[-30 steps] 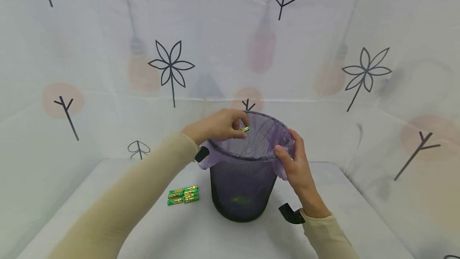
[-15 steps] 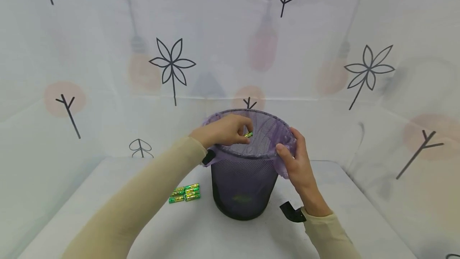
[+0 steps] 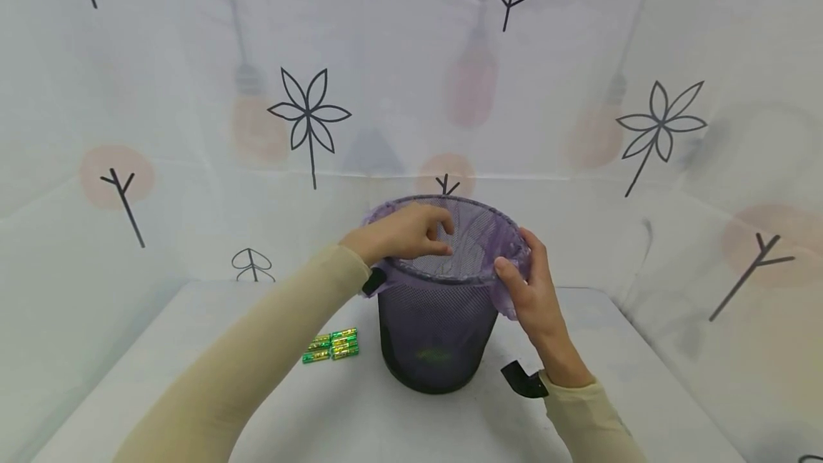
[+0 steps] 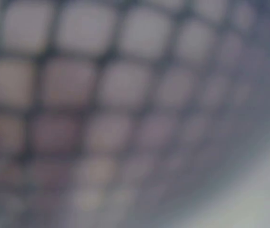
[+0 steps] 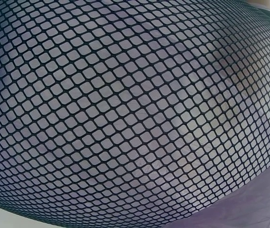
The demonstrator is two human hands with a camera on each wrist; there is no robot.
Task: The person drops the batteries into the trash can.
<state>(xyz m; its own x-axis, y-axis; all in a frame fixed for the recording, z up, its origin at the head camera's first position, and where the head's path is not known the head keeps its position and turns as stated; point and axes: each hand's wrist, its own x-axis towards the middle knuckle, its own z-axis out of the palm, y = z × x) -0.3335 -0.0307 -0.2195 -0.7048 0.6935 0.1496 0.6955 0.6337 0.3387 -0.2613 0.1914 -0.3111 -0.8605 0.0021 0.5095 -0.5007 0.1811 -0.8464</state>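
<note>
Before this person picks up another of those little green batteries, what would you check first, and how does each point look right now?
1. Left hand free of a battery: ok, fingers loosely curled over the opening, nothing seen in them.
2. Black mesh wastebasket upright on the white table: ok.
3. Purple plastic liner folded over the rim: ok.
4. Right hand steadying the rim: ok, it grips the liner's edge.
5. Green batteries within reach: ok, clustered left of the basket.
6. Count inside the basket: cannot tell, only a green blur through the mesh.
</note>
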